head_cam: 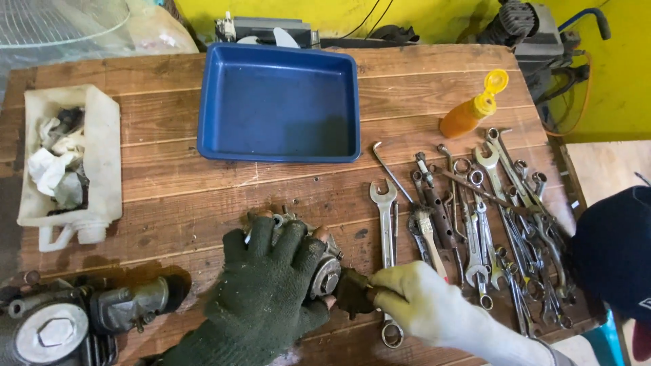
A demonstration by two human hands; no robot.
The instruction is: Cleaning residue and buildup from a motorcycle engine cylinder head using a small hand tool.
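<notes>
My left hand (271,285), in a dark green fingerless glove, is clamped over a small metal engine part (327,270) lying on the wooden table (169,196). My right hand (424,305), in a pale glove, pinches a small dark piece (352,291) against the right side of that metal part. Most of the part is hidden under my left hand; only its round silver end and a few studs show.
An empty blue tray (278,102) sits at the back centre. Several wrenches and a brush (488,217) lie spread on the right. An orange squeeze bottle (475,108) lies behind them. A cut white jug with rags (68,163) is left; an engine assembly (74,318) sits front left.
</notes>
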